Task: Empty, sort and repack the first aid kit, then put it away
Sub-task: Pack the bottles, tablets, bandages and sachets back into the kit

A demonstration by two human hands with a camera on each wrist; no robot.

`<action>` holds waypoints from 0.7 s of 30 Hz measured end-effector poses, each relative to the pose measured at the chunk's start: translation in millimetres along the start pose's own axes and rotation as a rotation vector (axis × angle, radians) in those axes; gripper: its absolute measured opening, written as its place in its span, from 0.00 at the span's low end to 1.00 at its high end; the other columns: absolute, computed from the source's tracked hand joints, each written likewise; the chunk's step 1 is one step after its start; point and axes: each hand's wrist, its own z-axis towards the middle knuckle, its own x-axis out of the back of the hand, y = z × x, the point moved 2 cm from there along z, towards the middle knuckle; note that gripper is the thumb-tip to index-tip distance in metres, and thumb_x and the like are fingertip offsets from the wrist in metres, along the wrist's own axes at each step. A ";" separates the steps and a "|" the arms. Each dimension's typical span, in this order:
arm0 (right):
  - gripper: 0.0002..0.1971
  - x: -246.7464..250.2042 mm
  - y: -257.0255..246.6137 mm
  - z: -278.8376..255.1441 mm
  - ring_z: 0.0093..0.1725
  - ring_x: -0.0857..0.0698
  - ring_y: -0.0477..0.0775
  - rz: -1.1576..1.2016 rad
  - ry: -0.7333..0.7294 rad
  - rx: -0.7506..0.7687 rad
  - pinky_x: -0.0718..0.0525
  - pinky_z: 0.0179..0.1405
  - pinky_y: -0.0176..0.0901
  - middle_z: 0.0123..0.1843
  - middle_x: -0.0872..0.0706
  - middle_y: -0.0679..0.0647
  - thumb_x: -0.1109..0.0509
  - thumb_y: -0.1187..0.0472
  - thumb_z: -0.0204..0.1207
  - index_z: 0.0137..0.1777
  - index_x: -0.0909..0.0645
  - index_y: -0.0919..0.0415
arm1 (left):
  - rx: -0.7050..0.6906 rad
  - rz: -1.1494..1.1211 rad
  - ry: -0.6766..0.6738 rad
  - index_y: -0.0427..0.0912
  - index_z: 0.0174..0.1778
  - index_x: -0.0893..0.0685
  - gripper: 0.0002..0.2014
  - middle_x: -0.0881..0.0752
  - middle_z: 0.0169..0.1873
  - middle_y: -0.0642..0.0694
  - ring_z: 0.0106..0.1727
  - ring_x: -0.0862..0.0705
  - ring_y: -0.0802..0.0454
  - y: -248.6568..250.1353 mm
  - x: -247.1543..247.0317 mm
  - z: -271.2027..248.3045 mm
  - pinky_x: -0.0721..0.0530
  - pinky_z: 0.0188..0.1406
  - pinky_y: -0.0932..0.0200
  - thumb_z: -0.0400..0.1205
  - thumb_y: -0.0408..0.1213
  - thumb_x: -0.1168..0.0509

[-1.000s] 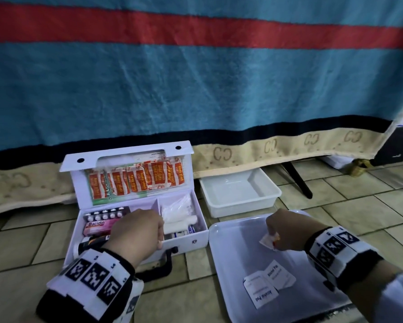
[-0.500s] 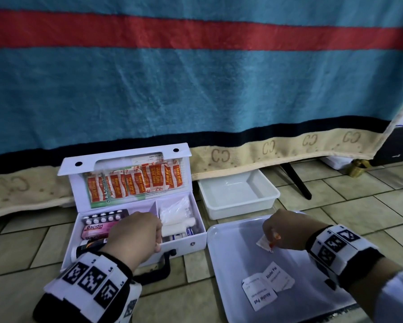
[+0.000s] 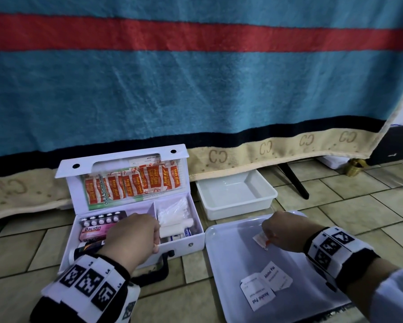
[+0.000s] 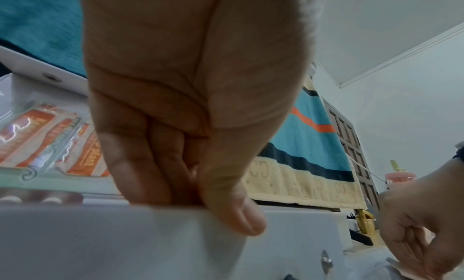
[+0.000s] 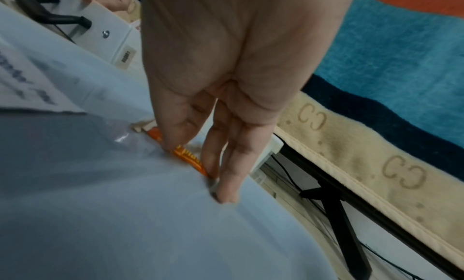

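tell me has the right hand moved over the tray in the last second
Barely. The right hand stays above the tray's far end, still pinching the plaster strip.

- "Keep plast" is showing on the orange plaster strips (image 3: 135, 183) tucked in the lid of the first aid kit (image 3: 186, 243).
- "Bacidin" is reading on a pink box (image 3: 95, 230) inside the kit.
- "Alcohol Pad" is showing on two white sachets (image 3: 264, 285) lying on the tray right of the kit.
- "CC" is repeating along the blanket's beige border (image 3: 289, 145) behind the kit.
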 end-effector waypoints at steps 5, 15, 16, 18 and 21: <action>0.10 11.5 6.4 -0.4 0.47 0.18 0.51 0.282 0.011 -0.070 0.27 0.40 0.38 0.46 0.17 0.50 0.37 0.49 0.79 0.36 0.25 0.49 | -0.011 -0.006 0.016 0.51 0.33 0.19 0.08 0.16 0.35 0.56 0.36 0.22 0.61 1.1 -1.0 -1.4 0.33 0.27 0.66 0.76 0.35 0.31; 0.07 68.1 -19.5 11.7 0.25 0.21 0.47 1.076 0.169 0.044 0.23 0.29 0.32 0.30 0.14 0.62 0.30 0.66 0.73 0.33 0.20 0.61 | -0.027 -0.008 0.063 0.52 0.32 0.21 0.10 0.16 0.31 0.56 0.36 0.21 0.62 -1.6 -5.8 -3.0 0.34 0.27 0.66 0.76 0.34 0.33; 0.08 73.8 -28.7 15.6 0.25 0.22 0.47 1.181 0.190 0.084 0.23 0.27 0.31 0.30 0.16 0.62 0.31 0.70 0.74 0.34 0.21 0.62 | -0.027 -0.011 0.062 0.52 0.32 0.21 0.10 0.16 0.31 0.56 0.36 0.21 0.62 -1.8 -6.1 -2.8 0.33 0.28 0.66 0.76 0.33 0.33; 0.10 83.9 -45.4 24.9 0.24 0.22 0.47 1.337 0.233 0.149 0.23 0.25 0.32 0.27 0.18 0.58 0.31 0.71 0.75 0.33 0.22 0.62 | -0.025 -0.014 0.057 0.52 0.33 0.21 0.10 0.15 0.33 0.56 0.39 0.19 0.61 -2.4 -7.0 -2.7 0.29 0.32 0.65 0.76 0.33 0.33; 0.10 93.2 -66.0 41.8 0.22 0.21 0.46 1.397 0.286 0.187 0.23 0.24 0.34 0.21 0.19 0.50 0.24 0.73 0.69 0.34 0.19 0.60 | -0.033 0.005 0.065 0.53 0.35 0.19 0.08 0.14 0.36 0.55 0.47 0.15 0.57 -2.7 -7.5 -2.3 0.23 0.42 0.64 0.75 0.34 0.31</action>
